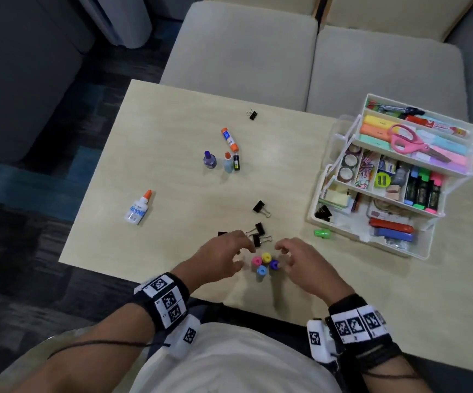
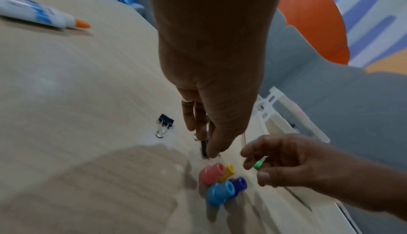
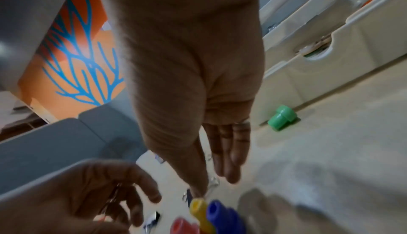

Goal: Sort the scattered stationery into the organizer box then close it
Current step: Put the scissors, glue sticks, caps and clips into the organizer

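Several small coloured caps (image 1: 264, 263), pink, yellow, blue and purple, stand bunched near the table's front edge. My left hand (image 1: 245, 255) hovers at their left with fingers curled, and the wrist views show a binder clip's (image 2: 204, 148) metal wire in its fingers. On the other side of the caps, my right hand (image 1: 282, 258) holds nothing; its fingers are relaxed and its thumb reaches toward the yellow cap (image 3: 198, 206). Two more binder clips (image 1: 258, 229) lie just beyond my hands. The open white organizer box (image 1: 351, 235) stands at the right, its tiers filled.
A green cap (image 1: 323, 233) lies against the box's front. Other clips (image 1: 262, 208) (image 1: 252, 114), a glue stick (image 1: 229, 139), small bottles (image 1: 210, 160) and a white glue bottle (image 1: 138, 207) are scattered over the wooden table (image 1: 173, 236). Grey seat cushions sit behind it.
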Available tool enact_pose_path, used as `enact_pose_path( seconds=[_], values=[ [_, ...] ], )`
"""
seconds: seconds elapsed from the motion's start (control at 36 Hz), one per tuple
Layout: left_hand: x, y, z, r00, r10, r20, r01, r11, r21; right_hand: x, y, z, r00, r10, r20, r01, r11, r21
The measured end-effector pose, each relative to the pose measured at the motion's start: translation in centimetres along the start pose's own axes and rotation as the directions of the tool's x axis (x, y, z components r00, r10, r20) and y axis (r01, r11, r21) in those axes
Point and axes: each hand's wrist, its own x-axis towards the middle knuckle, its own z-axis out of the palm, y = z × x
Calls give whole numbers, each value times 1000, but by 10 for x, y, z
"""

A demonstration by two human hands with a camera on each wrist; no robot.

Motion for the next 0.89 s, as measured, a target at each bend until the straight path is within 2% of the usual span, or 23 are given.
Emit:
enact_pose_path(
  seconds=[0.06,0.19,0.39,0.53,0.72,0.89],
  values=[
    [5,-1,3,998,55,31,-56,998,23,-2,-2,15,996,63,68,-59,996,-60],
    [20,-13,5,986,152,68,-155,987,42,-6,-10,40,992,124,24,-123,992,-7],
    [33,-45,-8,977,204,62,-213,959,186,-1,-28,36,964,224,-145,-216,974,64],
    [32,-69,-13,981,166,103,-189,939,288,12,-44,26,938,247,-245,-231,969,92],
    [32,-85,-27,973,149,174,-184,961,208,22,-65,23,939,292,-183,-290,956,41],
    [38,-95,-38,977,133,168,-158,976,147,24,-68,31,933,326,-155,-327,945,23]
  ],
)
